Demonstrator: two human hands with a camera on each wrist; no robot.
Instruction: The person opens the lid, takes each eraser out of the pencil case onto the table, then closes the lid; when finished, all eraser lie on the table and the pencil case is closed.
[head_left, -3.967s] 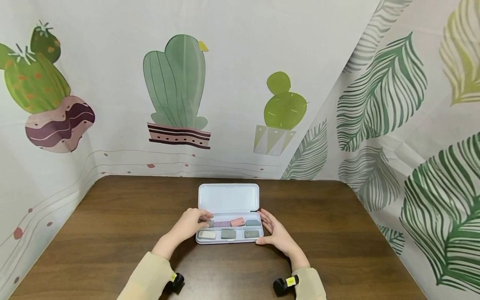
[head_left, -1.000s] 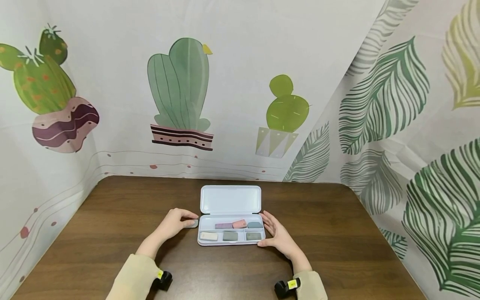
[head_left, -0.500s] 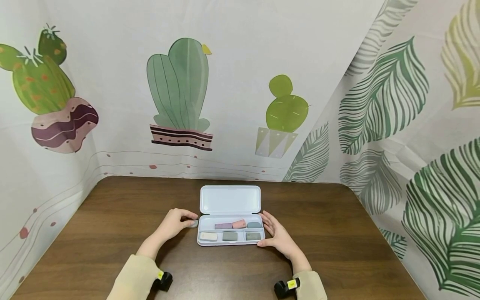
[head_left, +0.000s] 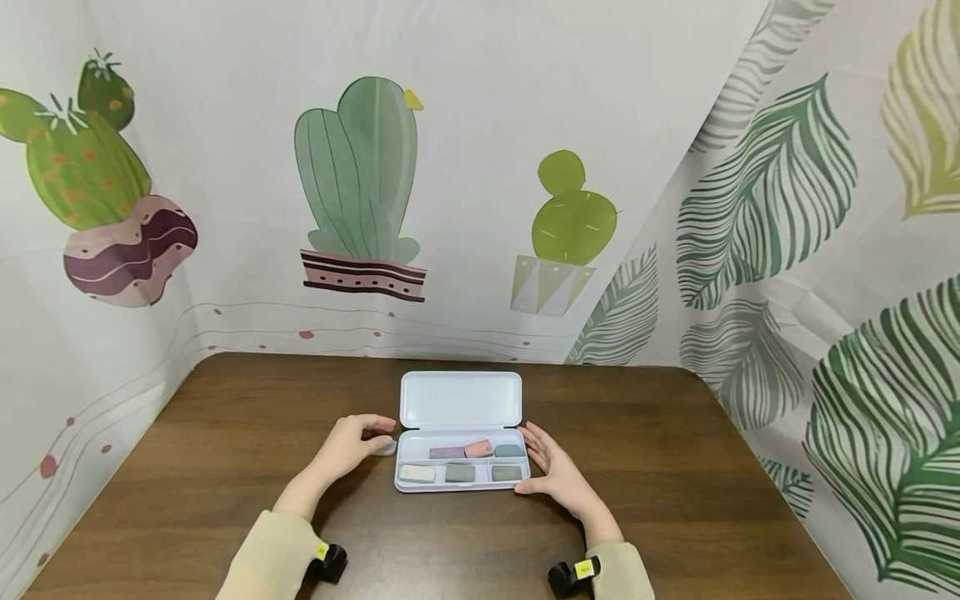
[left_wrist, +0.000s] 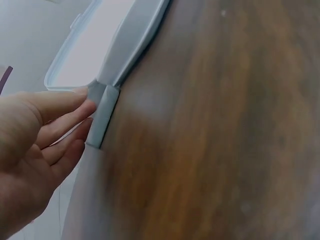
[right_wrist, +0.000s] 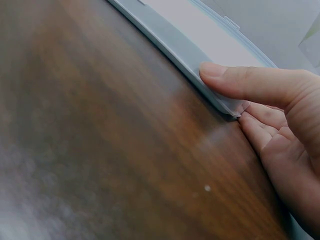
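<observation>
A white pencil case (head_left: 463, 463) lies on the table with its lid (head_left: 461, 400) tipped back. In its rear compartment are a purple block (head_left: 447, 452), a pink eraser (head_left: 478, 449) and a blue-grey eraser (head_left: 508, 451). The front row has a white eraser (head_left: 417, 473) and two grey-green ones (head_left: 460, 472). Just left of the case, a pale grey eraser (left_wrist: 103, 117) rests on the table, its end against the case. My left hand (head_left: 347, 446) is beside it, fingers extended and loosened around it. My right hand (head_left: 555, 465) holds the case's right end, thumb at the front corner.
The brown wooden table (head_left: 465, 550) extends around the case. Behind it hangs a white cloth (head_left: 465, 167) printed with cacti and leaves. A black wrist camera (head_left: 328, 563) is on the left sleeve, another black camera (head_left: 573, 577) on the right.
The grey eraser has gone from the case's rear left to the table outside, carried by my left hand. Just now the left fingers have lifted and spread from it. The right hand stays put.
</observation>
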